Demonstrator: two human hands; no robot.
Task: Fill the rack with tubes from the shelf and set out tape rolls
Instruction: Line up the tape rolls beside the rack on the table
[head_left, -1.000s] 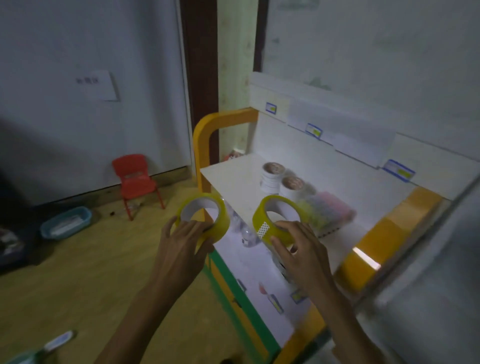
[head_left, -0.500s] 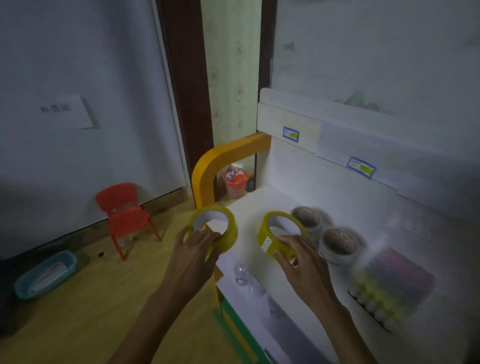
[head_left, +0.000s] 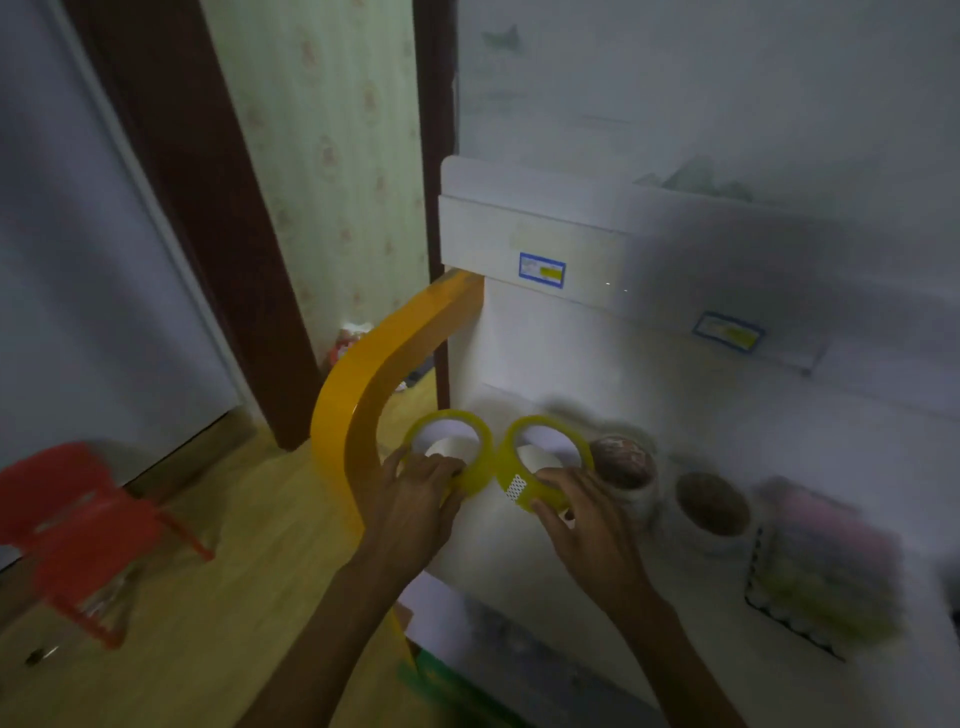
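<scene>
Tape rolls, two, both yellow, are held side by side and touching over the left end of a white shelf (head_left: 597, 571). The left hand (head_left: 415, 499) grips the left yellow roll (head_left: 451, 451), fingers curled over its near rim; the roll is tilted with its open core facing up toward the camera. The right hand (head_left: 582, 514) grips the right yellow roll (head_left: 540, 467) the same way, fingers wrapped round the near rim; this roll carries a white dotted patch on its outer face. Whether either roll touches the shelf surface cannot be told. Just to the right on the shelf stand two white rolls with brown cores (head_left: 711, 509), upright, close to each other. Further right lies a rack of coloured tubes (head_left: 815, 566), heavily blurred; tube count unreadable. The shelf surface is white, with a white back panel bearing two blue-bordered labels (head_left: 541, 269). An orange curved side frame (head_left: 374, 374) bounds the shelf on the left; a green edge shows below. Room: wooden floor (head_left: 249, 571), a small red plastic chair (head_left: 83, 525) at lower left, a dark brown door frame (head_left: 208, 218) beside pale patterned wallpaper, and grey-white walls. Lighting is dim; the right side of the view is motion-blurred.
</scene>
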